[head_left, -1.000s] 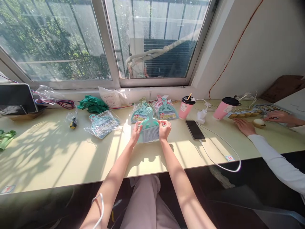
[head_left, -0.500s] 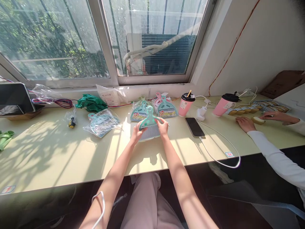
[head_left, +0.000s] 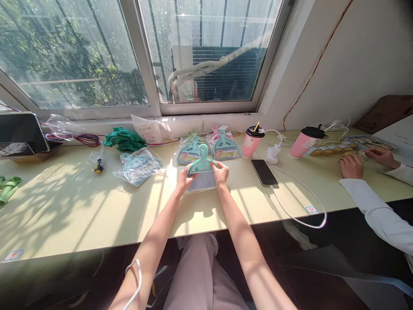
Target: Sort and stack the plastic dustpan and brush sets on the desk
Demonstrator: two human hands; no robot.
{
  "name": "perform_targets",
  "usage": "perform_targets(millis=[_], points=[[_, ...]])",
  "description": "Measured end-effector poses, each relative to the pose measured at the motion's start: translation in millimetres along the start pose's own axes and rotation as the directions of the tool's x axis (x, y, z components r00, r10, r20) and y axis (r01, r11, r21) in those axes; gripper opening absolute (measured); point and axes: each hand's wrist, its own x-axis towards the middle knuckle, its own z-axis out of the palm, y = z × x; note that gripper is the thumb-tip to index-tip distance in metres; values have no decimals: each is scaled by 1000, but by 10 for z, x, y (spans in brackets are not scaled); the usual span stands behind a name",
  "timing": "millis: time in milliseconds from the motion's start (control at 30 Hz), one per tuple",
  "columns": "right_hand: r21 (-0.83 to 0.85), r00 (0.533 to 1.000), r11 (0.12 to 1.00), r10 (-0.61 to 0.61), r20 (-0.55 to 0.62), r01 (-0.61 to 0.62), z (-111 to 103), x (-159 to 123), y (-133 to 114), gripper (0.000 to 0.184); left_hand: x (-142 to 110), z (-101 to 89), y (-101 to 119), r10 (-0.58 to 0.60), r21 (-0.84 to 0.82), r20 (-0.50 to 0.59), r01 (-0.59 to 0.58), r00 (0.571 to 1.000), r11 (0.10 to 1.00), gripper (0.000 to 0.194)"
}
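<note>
Between my two hands is a small teal brush and dustpan set (head_left: 202,168), its handle pointing away from me and its pale bristles facing me. My left hand (head_left: 186,178) grips its left edge, thumb on the front. At the right edge my right hand (head_left: 220,173) is closed on it in the same way. Just behind lie packaged dustpan sets, a teal one (head_left: 189,151) on the left and another teal one (head_left: 226,148) with a pink one (head_left: 214,134) on the right. A further set in clear plastic wrap (head_left: 139,165) rests to the left.
A phone (head_left: 264,172) on a white cable, a charger (head_left: 273,153) and pink cups (head_left: 252,142) stand to the right. A co-worker's hands (head_left: 351,165) are at the far right. Leftward are a screwdriver (head_left: 98,166), green cloth (head_left: 124,138) and a tablet (head_left: 21,133).
My hands keep hold of the brush and dustpan set, nearly unmoved. The co-worker's near hand has shifted right and farther back, and the round roll by it no longer shows clearly.
</note>
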Motion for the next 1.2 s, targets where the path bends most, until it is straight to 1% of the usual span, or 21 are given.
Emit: perform_targets(millis=[67,167,200,233,267,333,400,467,500,567,633,667,733,800,833,900,967,1000,1067,1133,1200], points=[[11,998,999,-42,39,42,2,7,-4,37,7,-22,7,-13,-31,10,14,1000,999,66],[112,984,986,-134,118,121,-13,56,-9,45,8,-76,26,-81,-132,12,82,997,988,66],[125,981,982,-154,119,139,-29,81,-6,48,8,-97,28,-114,-182,8,113,993,977,67],[99,983,984,-155,96,146,-52,107,2,50,9,-117,26,-149,-237,2,146,989,961,67],[26,989,990,-137,53,135,-80,131,17,50,11,-135,21,-187,-293,-10,176,982,940,65],[-223,996,972,-81,-48,69,-142,169,65,45,17,-157,4,-264,-397,-45,225,963,890,60],[-478,996,878,-45,-73,4,-196,182,134,42,23,-161,-13,-345,-485,-87,263,935,834,55],[-640,1000,768,4,-12,-11,-229,178,204,43,27,-157,-24,-408,-559,-127,275,904,782,50],[-683,999,730,24,29,2,-238,174,233,42,29,-157,-27,-427,-591,-140,270,893,760,48],[-712,995,701,31,90,42,-249,171,274,36,34,-171,-30,-448,-652,-170,241,878,719,44],[-697,995,714,2,103,70,-259,182,298,31,47,-202,-30,-486,-715,-194,217,852,665,38],[-681,996,729,-11,91,70,-266,194,308,29,56,-221,-27,-525,-749,-198,218,828,626,34],[-637,999,770,-13,40,35,-283,229,329,26,78,-262,-16,-610,-817,-185,224,771,531,25],[-545,1000,838,-5,-20,-7,-302,277,356,27,98,-296,4,-667,-872,-160,212,728,441,21],[-472,999,881,1,-53,-26,-310,305,370,27,106,-308,15,-680,-891,-154,196,717,409,23],[-251,990,965,39,-134,-72,-329,368,388,24,113,-322,38,-694,-914,-147,172,704,368,26],[-36,975,994,97,-201,-106,-358,435,387,23,113,-327,52,-699,-925,-129,169,703,341,28],[69,966,992,121,-228,-108,-381,466,379,25,111,-327,53,-700,-929,-117,173,705,328,29],[275,951,960,134,-279,-54,-448,516,353,33,106,-325,42,-703,-932,-92,187,705,309,30],[479,938,877,132,-321,40,-527,539,322,40,103,-321,14,-707,-931,-68,211,704,299,31],[631,947,771,132,-291,86,-583,530,289,46,100,-316,-20,-681,-925,-32,236,732,297,32]])
